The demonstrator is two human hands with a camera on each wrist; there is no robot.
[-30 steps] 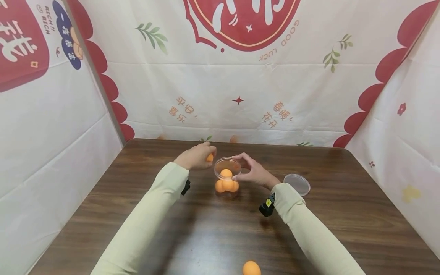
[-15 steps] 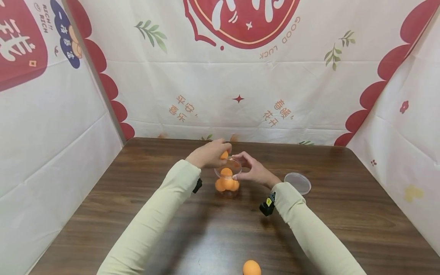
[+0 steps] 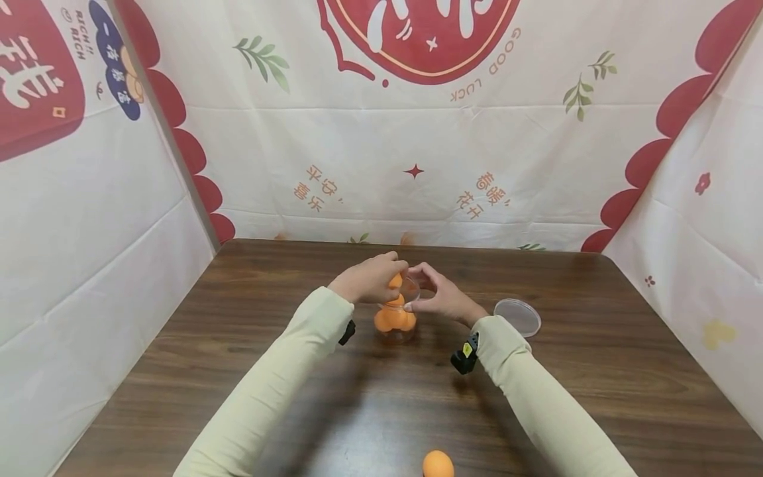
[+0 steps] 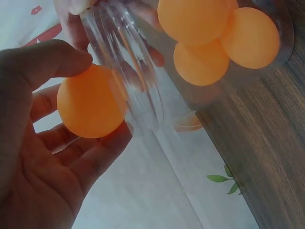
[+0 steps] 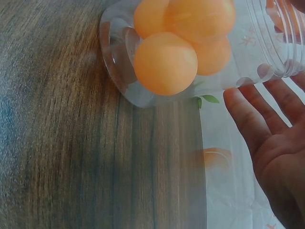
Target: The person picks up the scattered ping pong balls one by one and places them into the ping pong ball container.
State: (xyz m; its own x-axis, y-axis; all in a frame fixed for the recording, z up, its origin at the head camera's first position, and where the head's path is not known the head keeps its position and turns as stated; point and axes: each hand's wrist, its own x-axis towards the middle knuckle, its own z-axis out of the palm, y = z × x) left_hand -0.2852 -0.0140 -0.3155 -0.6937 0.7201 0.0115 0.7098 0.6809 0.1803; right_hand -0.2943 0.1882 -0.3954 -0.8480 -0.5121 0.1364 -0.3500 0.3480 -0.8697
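A clear plastic jar point(image 3: 396, 336) stands upright on the wooden table, with several orange ping-pong balls point(image 5: 165, 64) inside. My right hand point(image 3: 444, 301) holds the jar near its rim, thumb on the near side and fingers on the far side. At the jar's mouth is my left hand point(image 3: 371, 278), pinching another ping-pong ball point(image 4: 90, 102) between thumb and fingers. In the left wrist view that ball overlaps the rim; whether it touches the plastic I cannot tell. The left hand hides part of the mouth in the head view.
A clear round lid point(image 3: 517, 318) lies on the table point(image 3: 596, 371) right of the jar. One loose ping-pong ball point(image 3: 438, 464) sits near the bottom of the head view. Printed cloth walls point(image 3: 381, 146) stand behind the table and along both sides.
My left hand has moved right, carrying the pinched ping-pong ball from beside the jar to its mouth, and lowered slightly. The right hand keeps its hold on the jar.
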